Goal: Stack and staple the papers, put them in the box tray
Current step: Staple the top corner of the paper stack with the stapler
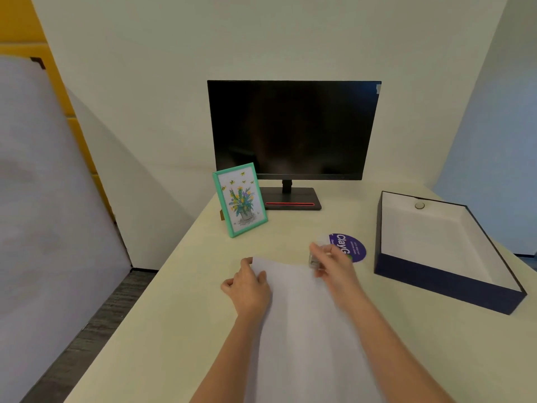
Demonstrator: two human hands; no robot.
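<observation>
A stack of white papers [299,315] lies on the cream table in front of me. My left hand [248,286] pinches the stack's far left corner with thumb and fingers. My right hand [334,264] grips a small clear stapler [313,260] at the stack's far right corner; the hand is blurred. The box tray [444,282], dark blue outside and white inside, stands open at the right of the table, well apart from both hands.
A black monitor [293,129] stands at the back on its base. A green-framed flower picture [240,199] leans to its left. A purple round sticker [350,246] lies just beyond my right hand. The table's left edge drops to a dark floor.
</observation>
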